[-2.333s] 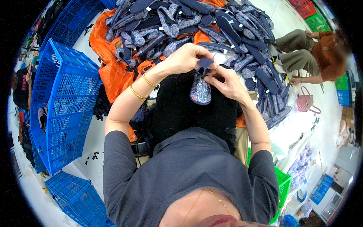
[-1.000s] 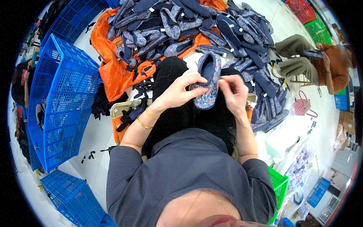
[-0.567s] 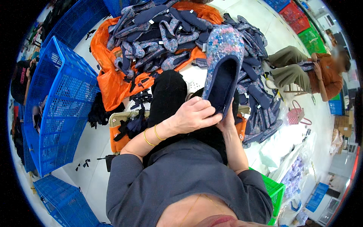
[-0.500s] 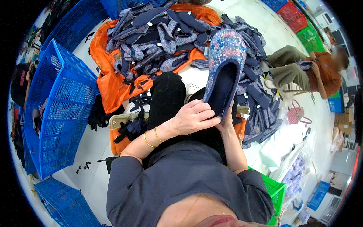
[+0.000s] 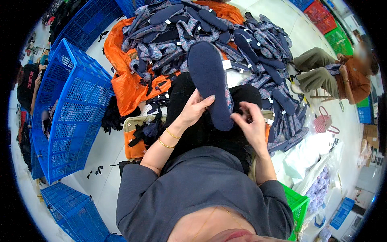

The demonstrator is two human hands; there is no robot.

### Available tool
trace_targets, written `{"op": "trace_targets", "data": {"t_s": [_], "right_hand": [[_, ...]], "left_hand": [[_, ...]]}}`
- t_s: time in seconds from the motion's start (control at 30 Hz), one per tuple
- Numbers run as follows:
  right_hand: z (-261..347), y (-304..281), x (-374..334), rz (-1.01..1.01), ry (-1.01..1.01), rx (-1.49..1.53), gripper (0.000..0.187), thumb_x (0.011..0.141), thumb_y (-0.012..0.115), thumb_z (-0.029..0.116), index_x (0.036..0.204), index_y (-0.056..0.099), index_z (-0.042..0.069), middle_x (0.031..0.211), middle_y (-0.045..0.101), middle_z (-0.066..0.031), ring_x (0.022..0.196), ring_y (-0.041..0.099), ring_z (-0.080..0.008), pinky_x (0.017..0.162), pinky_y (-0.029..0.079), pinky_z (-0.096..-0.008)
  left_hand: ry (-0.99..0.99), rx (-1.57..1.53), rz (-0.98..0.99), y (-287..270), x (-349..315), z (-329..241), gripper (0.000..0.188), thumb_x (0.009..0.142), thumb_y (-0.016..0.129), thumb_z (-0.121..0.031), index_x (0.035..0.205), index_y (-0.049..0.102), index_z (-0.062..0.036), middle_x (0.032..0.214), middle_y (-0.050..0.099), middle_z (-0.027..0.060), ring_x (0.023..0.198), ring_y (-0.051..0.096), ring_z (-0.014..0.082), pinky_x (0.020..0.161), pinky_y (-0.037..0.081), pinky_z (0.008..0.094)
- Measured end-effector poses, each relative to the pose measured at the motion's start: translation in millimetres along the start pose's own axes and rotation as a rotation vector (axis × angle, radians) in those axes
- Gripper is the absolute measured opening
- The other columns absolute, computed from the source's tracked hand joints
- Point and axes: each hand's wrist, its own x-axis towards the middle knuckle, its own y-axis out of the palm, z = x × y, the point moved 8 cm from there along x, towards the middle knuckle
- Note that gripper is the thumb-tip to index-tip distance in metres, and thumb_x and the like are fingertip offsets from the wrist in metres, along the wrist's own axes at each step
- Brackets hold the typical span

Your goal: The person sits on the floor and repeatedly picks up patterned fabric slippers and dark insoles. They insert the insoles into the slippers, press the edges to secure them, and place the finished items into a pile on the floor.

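A slipper (image 5: pixel 209 76) with a navy sole and a floral upper is held above my lap, its sole facing up. My left hand (image 5: pixel 193 109) grips it along the side, thumb lying across the sole. A white tag (image 5: pixel 226 64) sticks out from the slipper's right edge. Just right of the heel is my right hand (image 5: pixel 253 124), empty, its fingers bent and apart. Beyond my knees, many similar slippers (image 5: pixel 165 15) lie heaped on an orange plastic sheet (image 5: pixel 125 90) and spill over to the right.
Blue plastic crates (image 5: pixel 90 101) stand at my left. A green crate (image 5: pixel 296 203) is by my right elbow. Dark fabric scraps (image 5: pixel 115 117) lie near an orange and beige seat (image 5: pixel 135 149). At the right, a seated person (image 5: pixel 350 80) holds a slipper; a pink checked bag (image 5: pixel 322 123) is nearby.
The slipper has been turned over, from its opening showing to its sole showing, and is now lower and further left. My right hand has come off it; my left hand grips its side.
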Motion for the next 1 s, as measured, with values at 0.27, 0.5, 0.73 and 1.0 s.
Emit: {"op": "trace_targets", "data": {"t_s": [0.27, 0.5, 0.73, 1.0], "right_hand": [[-4.8, -30.2, 11.1, -0.133, -0.067, 0.162, 0.033, 0.087, 0.067, 0.009, 0.118, 0.058, 0.001, 0.09, 0.055, -0.0064, 0.073, 0.051, -0.0138, 0.066, 0.044, -0.025], [57.0, -24.3, 18.9, -0.189, -0.329, 0.05, 0.044, 0.072, 0.082, 0.014, 0.111, 0.061, 0.006, 0.089, 0.055, -0.0043, 0.066, 0.048, -0.012, 0.058, 0.043, -0.0234], [41.2, 5.8, 58.1, -0.038, -0.328, 0.115, 0.02, 0.079, 0.076, 0.012, 0.093, 0.063, 0.004, 0.078, 0.058, -0.0022, 0.068, 0.058, -0.0127, 0.061, 0.047, -0.0255], [23.6, -7.1, 56.6, 0.047, -0.05, 0.595, 0.012, 0.088, 0.07, 0.013, 0.092, 0.064, 0.003, 0.08, 0.058, 0.007, 0.071, 0.05, -0.0012, 0.065, 0.039, -0.0173]], "left_hand": [[-0.021, 0.194, 0.044, -3.1, -12.9, 12.5, 0.05, 0.092, 0.06, -0.01, 0.137, 0.04, -0.0023, 0.128, 0.056, 0.0104, 0.116, 0.056, 0.0208, 0.102, 0.042, 0.0368], [0.02, 0.547, -0.055, 5.0, -22.6, 8.7, 0.041, 0.091, 0.063, -0.016, 0.126, 0.05, 0.0014, 0.118, 0.061, 0.0117, 0.104, 0.06, 0.0161, 0.089, 0.048, 0.0303], [0.342, 1.075, -0.151, 29.6, -33.8, -11.7, 0.037, 0.085, 0.065, -0.015, 0.116, 0.054, 0.0012, 0.1, 0.06, 0.0174, 0.089, 0.061, 0.0322, 0.078, 0.049, 0.0364], [0.27, 1.184, -0.121, 33.5, -38.5, -7.9, 0.032, 0.083, 0.065, -0.013, 0.109, 0.055, 0.0026, 0.089, 0.052, 0.0174, 0.079, 0.056, 0.0355, 0.071, 0.046, 0.0403]]}}
